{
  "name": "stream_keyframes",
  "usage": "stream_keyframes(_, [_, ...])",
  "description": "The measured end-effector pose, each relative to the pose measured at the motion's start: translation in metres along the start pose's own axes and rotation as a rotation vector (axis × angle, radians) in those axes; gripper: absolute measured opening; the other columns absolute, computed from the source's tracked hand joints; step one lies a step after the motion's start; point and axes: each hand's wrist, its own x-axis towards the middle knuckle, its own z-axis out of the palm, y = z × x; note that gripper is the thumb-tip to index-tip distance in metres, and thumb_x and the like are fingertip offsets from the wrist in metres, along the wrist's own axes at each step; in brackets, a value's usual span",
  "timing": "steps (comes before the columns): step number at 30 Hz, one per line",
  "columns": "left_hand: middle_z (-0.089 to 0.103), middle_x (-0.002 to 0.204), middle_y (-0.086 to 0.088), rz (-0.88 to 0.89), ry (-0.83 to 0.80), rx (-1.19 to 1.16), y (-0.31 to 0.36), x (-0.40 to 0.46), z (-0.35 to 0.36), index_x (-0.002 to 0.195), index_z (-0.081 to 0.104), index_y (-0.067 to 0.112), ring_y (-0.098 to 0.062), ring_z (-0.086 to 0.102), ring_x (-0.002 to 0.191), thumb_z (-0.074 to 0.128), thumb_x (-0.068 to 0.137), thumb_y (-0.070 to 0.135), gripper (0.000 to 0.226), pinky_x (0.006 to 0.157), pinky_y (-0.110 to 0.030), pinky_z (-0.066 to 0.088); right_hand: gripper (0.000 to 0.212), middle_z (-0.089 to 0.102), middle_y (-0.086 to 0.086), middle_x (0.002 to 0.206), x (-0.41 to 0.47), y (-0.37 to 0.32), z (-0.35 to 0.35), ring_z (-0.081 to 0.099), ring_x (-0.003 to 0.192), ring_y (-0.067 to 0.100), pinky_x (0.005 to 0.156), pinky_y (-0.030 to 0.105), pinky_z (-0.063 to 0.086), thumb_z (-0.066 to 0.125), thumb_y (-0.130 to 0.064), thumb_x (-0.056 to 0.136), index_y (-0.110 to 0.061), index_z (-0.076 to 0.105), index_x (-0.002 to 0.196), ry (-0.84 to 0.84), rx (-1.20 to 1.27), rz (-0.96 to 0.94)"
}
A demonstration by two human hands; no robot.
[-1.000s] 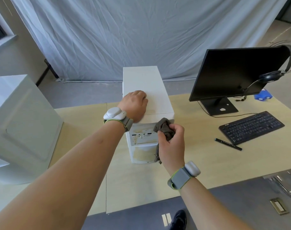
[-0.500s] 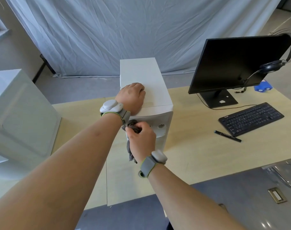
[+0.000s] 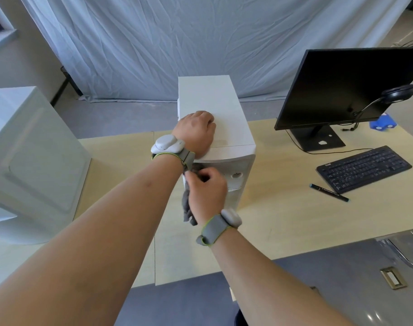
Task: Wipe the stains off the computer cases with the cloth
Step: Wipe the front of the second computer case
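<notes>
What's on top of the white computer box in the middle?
The left hand rests on top of the middle computer case. The lid beside it shows bare white; whatever lies under the hand is covered.

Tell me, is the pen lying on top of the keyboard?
No, the pen lies on the desk just in front of the keyboard.

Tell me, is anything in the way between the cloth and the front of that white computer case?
Nothing visible. The right hand grips the grey cloth directly against the front of the white computer case, just below the left hand resting on top. Whether the front is stained cannot be seen behind the hand.
</notes>
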Motion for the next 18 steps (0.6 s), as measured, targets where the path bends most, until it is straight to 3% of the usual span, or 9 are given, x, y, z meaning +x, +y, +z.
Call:
stream_keyframes(2, [0.061, 0.131, 0.0, 0.006, -0.009, 0.005, -0.001, 0.0, -0.001, 0.121, 0.061, 0.016, -0.027, 0.053, 0.117, 0.04, 0.103, 0.027, 0.03, 0.093, -0.031, 0.037, 0.021, 0.066, -0.003, 0.066, -0.004, -0.001, 0.004, 0.063, 0.064, 0.017, 0.055, 0.026, 0.048, 0.075, -0.034, 0.08, -0.019, 0.063, 0.071, -0.03, -0.055, -0.03])
stream_keyframes(4, [0.06, 0.131, -0.001, 0.013, -0.016, 0.009, -0.001, -0.001, -0.001, 0.121, 0.061, 0.016, -0.027, 0.052, 0.117, 0.04, 0.103, 0.027, 0.03, 0.094, -0.032, 0.037, 0.02, 0.067, -0.004, 0.067, -0.001, 0.003, -0.003, 0.063, 0.065, 0.015, 0.056, 0.025, 0.048, 0.076, -0.032, 0.079, -0.018, 0.065, 0.073, -0.016, -0.015, -0.002])
stream_keyframes(8, [0.061, 0.128, 0.0, 0.007, -0.013, 0.012, -0.001, -0.001, 0.001, 0.117, 0.06, 0.016, -0.027, 0.052, 0.115, 0.04, 0.102, 0.027, 0.028, 0.091, -0.032, 0.037, 0.017, 0.068, 0.001, 0.065, 0.02, 0.013, -0.039, 0.065, 0.062, 0.025, 0.057, 0.037, 0.054, 0.076, -0.03, 0.075, -0.017, 0.065, 0.075, 0.199, 0.148, 0.088])
stream_keyframes(13, [0.061, 0.126, 0.001, -0.003, -0.004, 0.028, 0.001, -0.001, 0.001, 0.117, 0.06, 0.016, -0.026, 0.052, 0.113, 0.041, 0.101, 0.028, 0.027, 0.089, -0.031, 0.036, 0.017, 0.062, 0.002, 0.07, 0.035, 0.015, -0.06, 0.053, 0.058, 0.017, 0.059, 0.033, 0.048, 0.075, -0.021, 0.083, -0.012, 0.061, 0.082, 0.405, 0.214, 0.065])
stream_keyframes(15, [0.061, 0.126, 0.0, -0.007, -0.005, 0.032, 0.001, -0.001, 0.001, 0.117, 0.06, 0.016, -0.026, 0.052, 0.113, 0.041, 0.101, 0.028, 0.027, 0.091, -0.032, 0.037, 0.017, 0.059, 0.001, 0.066, 0.029, 0.009, -0.053, 0.05, 0.053, 0.012, 0.055, 0.029, 0.045, 0.073, -0.019, 0.084, -0.009, 0.06, 0.08, 0.352, 0.2, 0.062])
stream_keyframes(18, [0.06, 0.127, -0.001, -0.002, -0.018, 0.04, 0.002, -0.001, -0.001, 0.119, 0.059, 0.016, -0.027, 0.051, 0.115, 0.041, 0.101, 0.029, 0.028, 0.093, -0.033, 0.038, 0.019, 0.056, -0.004, 0.055, 0.014, -0.001, -0.034, 0.049, 0.048, 0.008, 0.05, 0.025, 0.043, 0.073, -0.017, 0.081, -0.007, 0.059, 0.073, 0.109, 0.114, 0.043])
